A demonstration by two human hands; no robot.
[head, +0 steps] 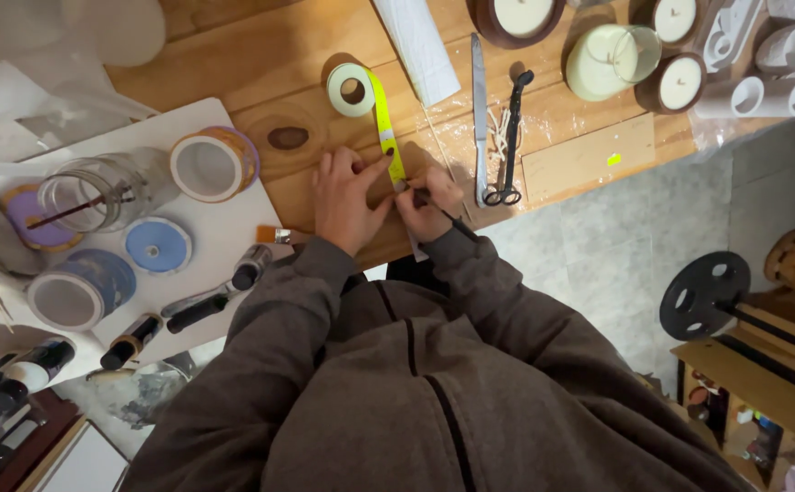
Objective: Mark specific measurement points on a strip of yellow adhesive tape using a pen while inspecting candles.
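— Head view: left hand (343, 202) pins the yellow tape strip (385, 137) flat near the table's front edge; right hand (427, 205) pinches a pen (447, 217), fingers closed.

— Risk?

— The strip might slide or curl if that hand eases, smearing marks.

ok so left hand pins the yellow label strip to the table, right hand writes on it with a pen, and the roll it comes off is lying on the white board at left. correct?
Not quite: the roll lies on the wooden table, not on the white board. The head view shows it beyond the hands, with the yellow label strip running from it. The rest holds: the left hand pins the strip and the right hand holds a pen to it.
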